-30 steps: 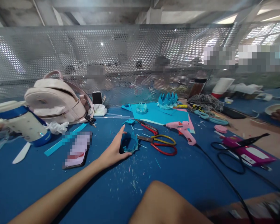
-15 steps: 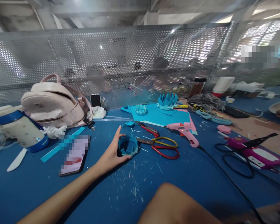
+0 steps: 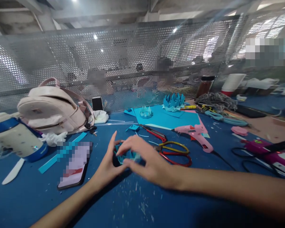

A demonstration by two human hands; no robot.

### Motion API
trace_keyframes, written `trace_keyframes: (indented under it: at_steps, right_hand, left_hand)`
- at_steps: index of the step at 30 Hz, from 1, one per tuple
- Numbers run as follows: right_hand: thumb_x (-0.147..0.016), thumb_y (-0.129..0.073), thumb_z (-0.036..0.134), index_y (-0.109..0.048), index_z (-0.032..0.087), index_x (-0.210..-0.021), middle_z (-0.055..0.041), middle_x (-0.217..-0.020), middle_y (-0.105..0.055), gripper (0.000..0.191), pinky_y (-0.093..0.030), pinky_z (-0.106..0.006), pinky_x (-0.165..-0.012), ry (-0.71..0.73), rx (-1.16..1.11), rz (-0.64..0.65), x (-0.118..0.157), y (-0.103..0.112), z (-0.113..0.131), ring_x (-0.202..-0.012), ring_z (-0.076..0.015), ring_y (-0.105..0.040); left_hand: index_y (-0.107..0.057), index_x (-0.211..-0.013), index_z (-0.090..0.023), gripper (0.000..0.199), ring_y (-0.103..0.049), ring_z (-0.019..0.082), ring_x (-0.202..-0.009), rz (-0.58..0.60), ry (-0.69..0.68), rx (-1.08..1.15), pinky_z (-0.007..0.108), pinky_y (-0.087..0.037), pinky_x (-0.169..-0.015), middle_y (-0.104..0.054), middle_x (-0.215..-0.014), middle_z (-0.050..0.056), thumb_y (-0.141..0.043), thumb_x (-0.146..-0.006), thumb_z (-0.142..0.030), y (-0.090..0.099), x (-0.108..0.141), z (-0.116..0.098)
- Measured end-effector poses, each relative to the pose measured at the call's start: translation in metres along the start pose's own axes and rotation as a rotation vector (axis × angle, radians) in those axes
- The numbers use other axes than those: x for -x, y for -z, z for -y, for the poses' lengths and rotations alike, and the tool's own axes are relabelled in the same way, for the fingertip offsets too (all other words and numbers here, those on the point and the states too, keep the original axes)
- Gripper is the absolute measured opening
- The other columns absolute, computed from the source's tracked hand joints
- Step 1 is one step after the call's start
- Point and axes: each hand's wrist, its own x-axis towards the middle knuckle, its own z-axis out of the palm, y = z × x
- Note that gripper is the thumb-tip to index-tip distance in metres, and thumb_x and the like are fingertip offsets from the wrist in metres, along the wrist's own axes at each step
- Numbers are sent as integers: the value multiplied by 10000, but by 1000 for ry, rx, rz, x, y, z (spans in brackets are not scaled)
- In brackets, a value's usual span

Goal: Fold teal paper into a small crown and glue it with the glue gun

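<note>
A blue folded-paper ring (image 3: 126, 153) with pointed edges rests on the blue table (image 3: 104, 199). My left hand (image 3: 108, 166) grips its left side, thumb in front and fingers behind. Over its right side is my right hand (image 3: 148, 161), fingers bent down at the paper and partly hiding it; whether they pinch it cannot be made out. Scissors (image 3: 174, 152) with yellow and red handles lie just beyond my right hand. A red-handled cutter (image 3: 154, 133) and a small blue paper piece (image 3: 133, 127) are behind the ring.
Pink glue gun (image 3: 196, 133) with a black cord lies at right, near a magenta device (image 3: 273, 153). Paper crowns (image 3: 173, 102) stand on blue sheets (image 3: 161, 118) behind. At left are a phone (image 3: 76, 164), blue strip, white knife, tumbler (image 3: 19, 136) and backpack (image 3: 52, 109).
My right forearm has swung up and my right hand has come in over the ring's right side. My left hand still holds the ring. The view has shifted slightly.
</note>
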Motion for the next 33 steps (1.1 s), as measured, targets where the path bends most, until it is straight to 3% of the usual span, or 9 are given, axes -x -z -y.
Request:
trace_keyframes:
  at_steps: [1, 2, 7, 17, 22, 28, 33]
  right_hand:
    - [-970, -499, 236, -525, 211, -1167, -76, -1146, -588, 200, -439, -401, -974, -36, 1, -161, 6, 9, -12, -1089, -202, -534]
    - [-951, -543, 249, -525, 222, -1174, -69, -1121, -578, 226, -457, -380, -934, -86, 15, -205, 12, 15, -24, -1055, -200, -537]
    - [-892, -658, 281, -585, 245, -1134, -28, -954, -526, 255, -466, -322, -778, -150, 114, -198, 39, 14, -54, -866, -180, -523]
    - [-895, -636, 417, -677, 262, -978, -63, -1174, -519, 180, -366, -448, -998, -39, 164, -107, 44, 11, -51, -1133, -250, -431]
    - [-887, -665, 281, -684, 262, -933, -51, -1188, -550, 53, -367, -425, -995, -13, 245, -42, 44, 12, -49, -1149, -240, -428]
    - [-883, -666, 257, -681, 244, -882, -53, -1139, -560, 20, -401, -423, -965, -38, 255, -23, 42, 12, -50, -1114, -235, -441]
    - [-874, -681, 270, -677, 242, -875, -50, -1143, -564, 28, -403, -421, -957, -51, 229, -26, 43, 12, -50, -1115, -235, -437]
  left_hand:
    - [12, -1538, -337, 1002, -405, 343, -1335, -2, 7, 6, 586, -290, -1116, -415, -1420, 121, -699, -832, -335, 0, 2, -3]
    - [8, -1539, -336, 1018, -398, 347, -1339, 1, 12, 6, 605, -271, -1119, -416, -1418, 126, -713, -821, -318, 0, 3, -6]
    - [27, -1536, -375, 1087, -433, 351, -1306, 50, -39, -34, 641, -292, -1095, -420, -1408, 127, -750, -783, -274, -2, 6, -11]
    - [43, -1532, -403, 1090, -425, 363, -1325, 82, -29, -43, 659, -303, -1087, -420, -1421, 125, -750, -795, -272, -3, 9, -8]
    - [41, -1535, -390, 1075, -418, 350, -1338, 90, -14, -14, 632, -303, -1102, -431, -1415, 123, -739, -807, -261, -3, 8, -8]
    - [41, -1542, -359, 1065, -420, 361, -1334, 102, -17, -20, 657, -293, -1095, -421, -1416, 148, -734, -813, -301, -2, 10, -8]
    - [50, -1529, -403, 1055, -409, 355, -1343, 108, 4, 3, 673, -271, -1098, -419, -1422, 124, -728, -823, -311, -3, 8, -8]
